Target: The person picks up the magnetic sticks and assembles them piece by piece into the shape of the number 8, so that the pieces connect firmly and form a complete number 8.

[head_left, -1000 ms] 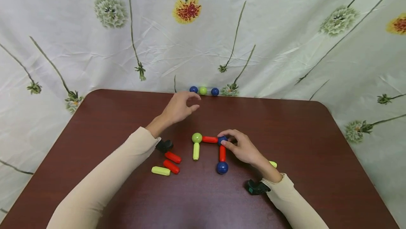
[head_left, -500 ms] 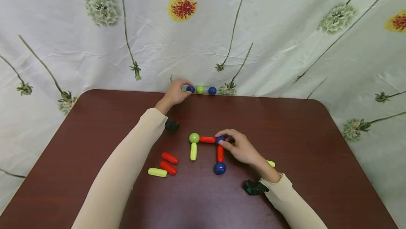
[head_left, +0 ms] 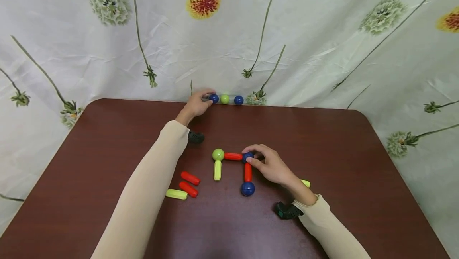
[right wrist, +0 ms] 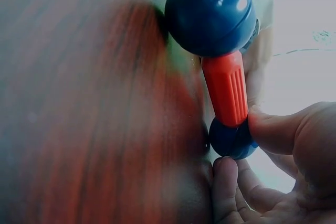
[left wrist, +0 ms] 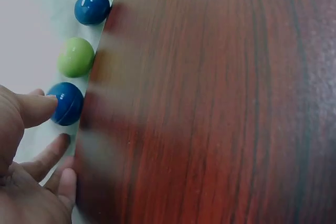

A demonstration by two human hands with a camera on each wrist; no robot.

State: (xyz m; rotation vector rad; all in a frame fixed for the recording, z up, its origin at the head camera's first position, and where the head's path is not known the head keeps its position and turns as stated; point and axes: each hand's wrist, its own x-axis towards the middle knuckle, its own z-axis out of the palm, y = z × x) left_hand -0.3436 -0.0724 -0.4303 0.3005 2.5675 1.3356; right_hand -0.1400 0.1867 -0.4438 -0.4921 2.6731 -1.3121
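The left hand, at the upper middle of the head view, has thumb and finger pinched about the end blue ball of a row of three, next to a green ball and another blue ball along the table edge by the cloth. Near the frame's centre the right hand is clamped on the corner blue ball, where a red rod and a second red rod meet, a lower blue ball at the latter's far end. To do this well, I would squeeze the end ball across its middle and lift it straight up — a sideways nudge could roll its green neighbour along, or push either into the cloth. The right hand's hold is best light but firm, pinning the corner without twisting the rods out of line. As for lettering, balls and rods look plain — no brand, label or writing can be read, nor any on the dark wrist device at lower right.
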